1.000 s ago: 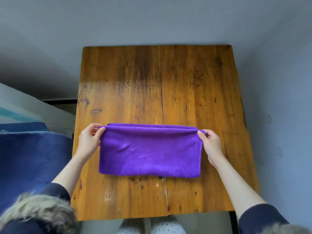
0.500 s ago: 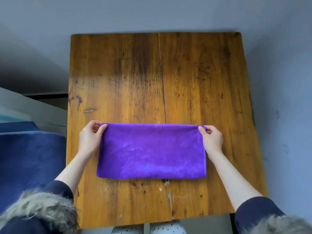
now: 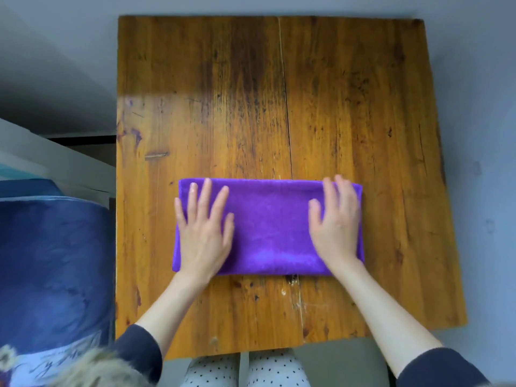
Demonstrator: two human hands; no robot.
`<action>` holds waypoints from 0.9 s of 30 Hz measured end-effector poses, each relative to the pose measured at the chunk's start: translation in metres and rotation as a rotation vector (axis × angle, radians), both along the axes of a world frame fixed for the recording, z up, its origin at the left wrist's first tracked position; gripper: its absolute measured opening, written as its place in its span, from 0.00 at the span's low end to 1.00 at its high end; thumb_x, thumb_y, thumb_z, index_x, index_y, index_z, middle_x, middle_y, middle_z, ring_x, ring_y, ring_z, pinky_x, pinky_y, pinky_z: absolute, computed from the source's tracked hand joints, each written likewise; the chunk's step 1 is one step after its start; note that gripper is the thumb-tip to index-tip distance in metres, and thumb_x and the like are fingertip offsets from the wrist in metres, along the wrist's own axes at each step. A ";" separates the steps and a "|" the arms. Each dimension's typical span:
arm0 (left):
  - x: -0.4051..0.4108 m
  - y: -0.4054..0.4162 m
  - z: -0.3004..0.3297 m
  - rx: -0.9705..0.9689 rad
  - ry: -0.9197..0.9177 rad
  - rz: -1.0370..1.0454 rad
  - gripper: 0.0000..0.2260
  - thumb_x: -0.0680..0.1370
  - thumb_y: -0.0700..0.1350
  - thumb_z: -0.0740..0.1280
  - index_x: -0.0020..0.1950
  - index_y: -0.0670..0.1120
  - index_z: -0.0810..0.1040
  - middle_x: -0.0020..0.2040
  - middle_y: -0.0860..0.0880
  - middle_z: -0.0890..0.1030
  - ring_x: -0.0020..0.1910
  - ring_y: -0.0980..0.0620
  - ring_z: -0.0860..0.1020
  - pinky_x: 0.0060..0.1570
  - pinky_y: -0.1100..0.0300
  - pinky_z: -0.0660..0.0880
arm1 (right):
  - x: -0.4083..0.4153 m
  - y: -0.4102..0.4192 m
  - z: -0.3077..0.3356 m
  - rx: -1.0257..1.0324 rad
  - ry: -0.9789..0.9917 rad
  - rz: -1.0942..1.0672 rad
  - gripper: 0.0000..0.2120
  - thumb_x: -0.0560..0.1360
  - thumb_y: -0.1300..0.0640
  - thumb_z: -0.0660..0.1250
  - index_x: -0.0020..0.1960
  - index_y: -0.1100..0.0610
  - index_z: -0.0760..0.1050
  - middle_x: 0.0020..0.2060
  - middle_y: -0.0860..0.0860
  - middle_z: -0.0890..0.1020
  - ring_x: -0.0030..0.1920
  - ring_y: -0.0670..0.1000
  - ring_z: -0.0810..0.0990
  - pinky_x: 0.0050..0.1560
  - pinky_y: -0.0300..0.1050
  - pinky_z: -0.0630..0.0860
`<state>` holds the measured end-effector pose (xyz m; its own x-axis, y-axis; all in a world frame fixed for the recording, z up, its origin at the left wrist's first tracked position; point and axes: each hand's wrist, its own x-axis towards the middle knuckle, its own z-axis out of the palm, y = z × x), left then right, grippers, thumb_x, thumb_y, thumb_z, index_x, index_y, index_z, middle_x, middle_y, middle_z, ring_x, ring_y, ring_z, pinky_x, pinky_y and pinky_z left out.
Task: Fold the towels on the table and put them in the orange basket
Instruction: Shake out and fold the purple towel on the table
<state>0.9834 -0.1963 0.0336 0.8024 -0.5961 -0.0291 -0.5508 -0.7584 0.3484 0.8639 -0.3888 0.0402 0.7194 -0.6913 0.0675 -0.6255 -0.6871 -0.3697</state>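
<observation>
A purple towel (image 3: 269,227), folded into a long rectangle, lies flat on the near half of the wooden table (image 3: 279,107). My left hand (image 3: 203,233) rests palm down on the towel's left end, fingers spread. My right hand (image 3: 335,224) lies flat on the towel's right end, fingers apart and slightly blurred. Neither hand grips the cloth. No orange basket is in view.
A dark blue fabric surface (image 3: 53,269) sits to the left of the table, with a white ledge (image 3: 55,163) behind it. Grey floor (image 3: 480,135) surrounds the table on the right and far sides. Polka-dot trousers (image 3: 245,370) show below the table's near edge.
Both hands let go of the towel's far corners and now lie flat on top of its two ends. The towel's top layer has settled flat.
</observation>
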 end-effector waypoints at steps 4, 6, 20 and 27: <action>-0.010 0.006 -0.023 0.211 0.014 -0.205 0.24 0.79 0.56 0.51 0.74 0.51 0.62 0.76 0.44 0.59 0.75 0.39 0.56 0.71 0.36 0.50 | 0.002 0.055 -0.025 -0.088 0.232 0.390 0.28 0.76 0.47 0.60 0.73 0.56 0.63 0.73 0.57 0.64 0.73 0.59 0.60 0.71 0.63 0.57; -0.003 0.018 -0.032 0.244 -0.026 -0.249 0.24 0.79 0.57 0.50 0.75 0.53 0.61 0.76 0.45 0.58 0.75 0.40 0.56 0.71 0.37 0.50 | 0.003 0.049 -0.034 -0.078 0.262 0.384 0.28 0.76 0.44 0.58 0.73 0.55 0.62 0.73 0.57 0.62 0.74 0.58 0.59 0.72 0.62 0.55; 0.023 0.072 -0.017 -0.182 0.088 0.265 0.10 0.79 0.39 0.60 0.58 0.39 0.76 0.56 0.40 0.77 0.58 0.44 0.72 0.55 0.53 0.66 | -0.016 0.003 -0.028 -0.001 0.232 -0.021 0.29 0.78 0.44 0.49 0.76 0.55 0.55 0.76 0.56 0.53 0.76 0.56 0.48 0.74 0.57 0.45; 0.019 0.063 -0.009 -0.127 0.314 0.453 0.14 0.76 0.48 0.68 0.54 0.39 0.77 0.51 0.42 0.76 0.51 0.46 0.72 0.51 0.56 0.70 | -0.006 0.081 -0.036 -0.028 0.275 0.183 0.28 0.77 0.43 0.54 0.74 0.53 0.60 0.75 0.56 0.59 0.75 0.57 0.54 0.72 0.63 0.50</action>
